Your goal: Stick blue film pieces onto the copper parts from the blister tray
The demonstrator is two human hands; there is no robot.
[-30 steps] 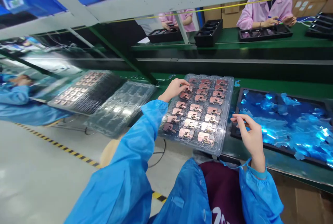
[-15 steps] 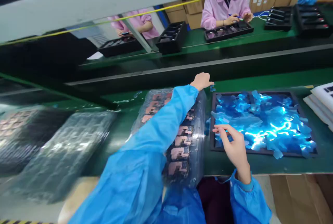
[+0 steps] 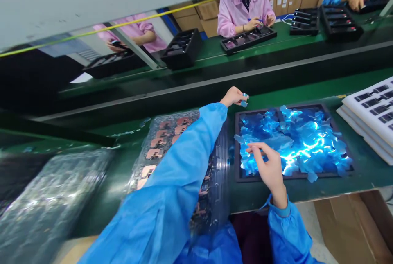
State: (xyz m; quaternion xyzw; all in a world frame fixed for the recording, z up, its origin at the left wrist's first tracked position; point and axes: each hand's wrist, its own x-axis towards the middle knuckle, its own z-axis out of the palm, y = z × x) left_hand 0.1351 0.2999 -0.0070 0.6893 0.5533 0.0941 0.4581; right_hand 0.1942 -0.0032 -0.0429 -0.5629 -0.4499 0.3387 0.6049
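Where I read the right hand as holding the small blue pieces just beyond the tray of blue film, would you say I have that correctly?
Not quite: the left hand, not the right, holds the small blue pieces just beyond the tray of blue film, as the head view shows. The right hand is over the tray.

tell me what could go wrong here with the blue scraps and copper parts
The left sleeve lies across the clear tray of copper parts, so it could drag or shift them. One blue scrap hangs over the rim of the black tray, so others might slide onto the green bench. The small blue pieces pinched in the left hand could also drop, perhaps among the parts.
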